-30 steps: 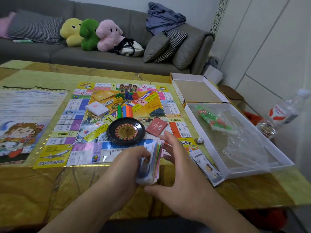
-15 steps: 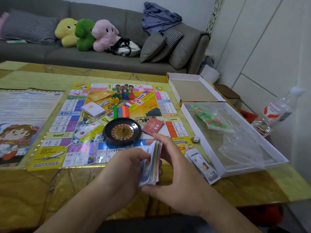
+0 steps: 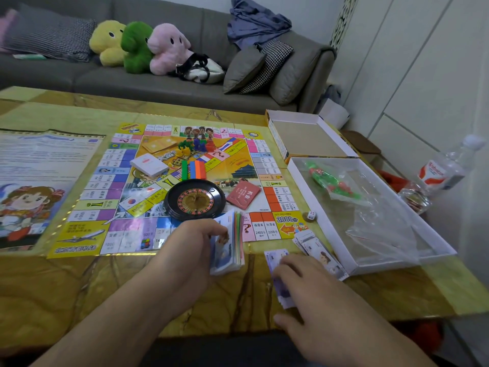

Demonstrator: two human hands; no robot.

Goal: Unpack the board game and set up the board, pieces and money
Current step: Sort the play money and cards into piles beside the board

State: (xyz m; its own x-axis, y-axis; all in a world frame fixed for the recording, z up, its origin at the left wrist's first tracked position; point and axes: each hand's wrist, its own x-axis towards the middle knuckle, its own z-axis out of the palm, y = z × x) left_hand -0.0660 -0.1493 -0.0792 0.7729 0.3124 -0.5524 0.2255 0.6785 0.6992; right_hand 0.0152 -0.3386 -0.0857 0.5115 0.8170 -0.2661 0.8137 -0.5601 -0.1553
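1. We find the left hand above the near table edge, its fingers curled round an upright stack of play money that stands on the table, just in front of the game board.
2. We find the right hand well apart from the left, lying palm down with straight fingers on a small pile of purple notes flat on the table. The hand covers much of the pile, so we cannot tell how many notes lie there.
3. Another pile of notes lies just beyond the right hand, touching the near corner of the open box tray.
4. The board lies unfolded and flat. On it we note a roulette wheel near the front edge, a red card deck to its right, a white card deck to its left, coloured bars and coloured pawns near the centre.
5. A die rests between the board and the tray.
6. The tray holds clear plastic bags, one with green and red pieces. The box lid lies behind it.
7. A printed sheet lies left of the board.
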